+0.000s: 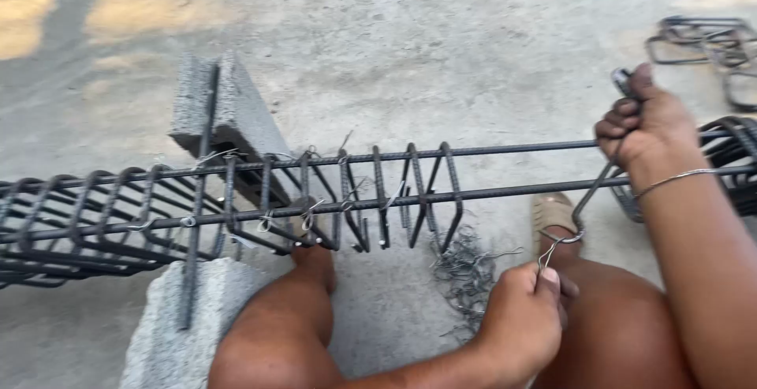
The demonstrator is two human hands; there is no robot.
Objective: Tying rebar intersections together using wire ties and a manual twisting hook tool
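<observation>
Left hand [522, 310] pinching tie wire [550, 253] at lower right, right hand [643, 125] clenched on hook tool [599, 188] just above — rebar cage [236, 200] running left-right.

We count two concrete blocks [229, 117]; two hands [524, 318]; two long upper bars [512, 150]; one wire bundle [465, 271]; one sandal [552, 214].

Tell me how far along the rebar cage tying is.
Done: the stirrups on the left sit on the long bars with wire ties at the crossings. In hand: the left hand pinches a wire loop under one stirrup; the right hand grips a tool. Left: that stirrup and loose stirrups on the floor.
</observation>
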